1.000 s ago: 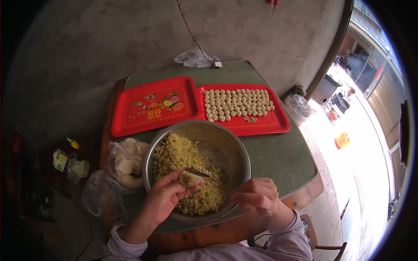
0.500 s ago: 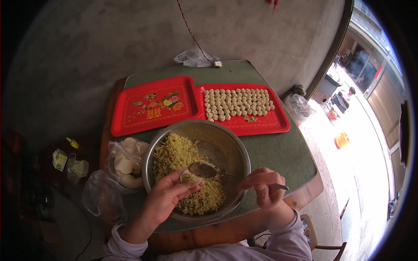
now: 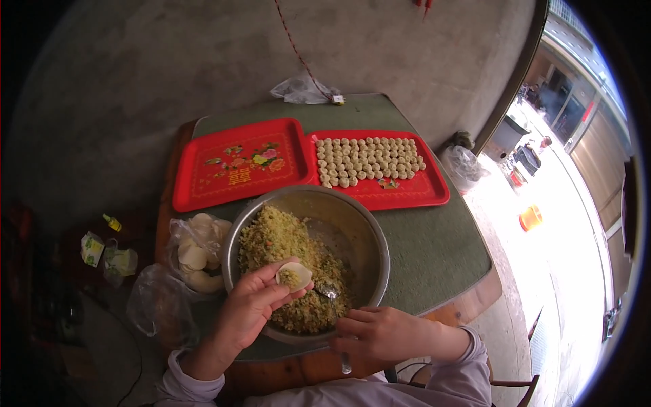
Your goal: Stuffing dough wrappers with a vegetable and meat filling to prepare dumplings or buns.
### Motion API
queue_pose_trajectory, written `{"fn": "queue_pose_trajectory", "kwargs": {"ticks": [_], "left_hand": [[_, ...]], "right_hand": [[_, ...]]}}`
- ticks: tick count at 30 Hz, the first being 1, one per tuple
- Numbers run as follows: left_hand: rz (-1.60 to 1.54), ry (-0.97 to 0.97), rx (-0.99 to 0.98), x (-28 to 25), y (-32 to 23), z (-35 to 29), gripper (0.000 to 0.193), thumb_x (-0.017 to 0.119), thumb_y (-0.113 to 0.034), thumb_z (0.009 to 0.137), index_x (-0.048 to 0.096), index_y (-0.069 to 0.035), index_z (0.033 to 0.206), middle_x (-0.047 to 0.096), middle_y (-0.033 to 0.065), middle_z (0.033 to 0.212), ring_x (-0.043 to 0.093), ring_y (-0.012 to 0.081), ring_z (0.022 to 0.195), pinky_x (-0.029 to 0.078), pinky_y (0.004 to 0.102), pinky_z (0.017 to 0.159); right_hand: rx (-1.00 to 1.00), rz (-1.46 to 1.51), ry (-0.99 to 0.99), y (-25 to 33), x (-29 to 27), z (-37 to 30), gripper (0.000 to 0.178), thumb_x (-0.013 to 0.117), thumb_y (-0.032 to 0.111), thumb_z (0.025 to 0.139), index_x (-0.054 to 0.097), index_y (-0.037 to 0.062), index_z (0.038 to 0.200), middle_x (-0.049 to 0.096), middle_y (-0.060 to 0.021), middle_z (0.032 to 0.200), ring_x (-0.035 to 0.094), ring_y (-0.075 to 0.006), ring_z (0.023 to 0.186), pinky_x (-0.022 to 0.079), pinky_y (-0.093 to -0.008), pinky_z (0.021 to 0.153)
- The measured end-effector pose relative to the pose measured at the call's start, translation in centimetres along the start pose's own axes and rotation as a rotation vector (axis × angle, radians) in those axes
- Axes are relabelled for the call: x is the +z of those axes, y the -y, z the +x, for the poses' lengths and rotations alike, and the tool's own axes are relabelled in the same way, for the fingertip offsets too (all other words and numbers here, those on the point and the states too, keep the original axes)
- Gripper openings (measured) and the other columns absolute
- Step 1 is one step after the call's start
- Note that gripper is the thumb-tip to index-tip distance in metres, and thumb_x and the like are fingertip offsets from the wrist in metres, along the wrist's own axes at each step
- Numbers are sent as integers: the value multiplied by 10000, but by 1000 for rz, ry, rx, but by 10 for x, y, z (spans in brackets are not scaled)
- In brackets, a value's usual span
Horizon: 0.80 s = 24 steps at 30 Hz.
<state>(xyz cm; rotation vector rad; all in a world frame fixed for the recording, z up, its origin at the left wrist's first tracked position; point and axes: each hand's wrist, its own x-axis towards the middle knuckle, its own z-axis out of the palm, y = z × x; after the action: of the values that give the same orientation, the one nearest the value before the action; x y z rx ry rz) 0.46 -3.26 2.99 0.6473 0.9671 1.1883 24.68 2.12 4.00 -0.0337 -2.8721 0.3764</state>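
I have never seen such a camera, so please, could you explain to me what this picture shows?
There is no machine: a person works with two bare hands. The camera, worn on the person's head, looks down; its wide view bends straight edges. On the green table stand a metal bowl of yellowish filling, a red tray with rows of dumplings, and a second red tray with printed flowers. Left of the bowl is a clear bag with pale round sheets. The left hand holds a wrapper with some filling on it; the right hand holds a spoon, its head at the filling.
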Motion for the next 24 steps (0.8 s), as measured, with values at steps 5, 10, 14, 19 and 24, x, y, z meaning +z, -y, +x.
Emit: {"fn": "queue_pose_trajectory", "kwargs": {"ticks": [5,10,14,19,24], "left_hand": [[-27,39,-14,2,0,-7,443,458,-41,966,394,70,1390,566,186,1274,584,272,1164,462,351,1027],[-76,70,-70,5,4,-5,419,414,-61,988,399,70,1385,556,168,1288,575,258,1176,439,357,1055],[-60,102,-81,12,3,-5,383,424,-63,994,434,66,1354,558,147,1282,578,252,1170,451,370,1045],[-44,94,-102,8,6,1,360,427,-60,998,454,59,1337,564,126,1256,587,235,1147,458,383,1043],[-74,89,-94,7,9,4,352,431,-46,996,464,52,1333,563,98,1225,591,213,1126,464,375,1049]], "right_hand": [[59,118,-10,-14,-23,8,211,600,141,795,574,61,988,545,-81,899,607,-232,860,533,-346,727],[207,167,-278,-37,-22,37,179,641,97,815,594,58,982,557,-78,870,613,-259,841,531,-374,704],[148,137,-322,-47,-10,48,186,658,84,832,595,59,1005,558,-75,877,595,-268,823,512,-377,692],[163,83,-289,-48,-10,51,228,653,67,778,585,65,996,544,-66,885,602,-258,855,527,-368,706],[136,78,-303,-49,-8,50,291,646,70,736,573,70,1017,532,-70,897,605,-257,886,536,-359,720]]}}
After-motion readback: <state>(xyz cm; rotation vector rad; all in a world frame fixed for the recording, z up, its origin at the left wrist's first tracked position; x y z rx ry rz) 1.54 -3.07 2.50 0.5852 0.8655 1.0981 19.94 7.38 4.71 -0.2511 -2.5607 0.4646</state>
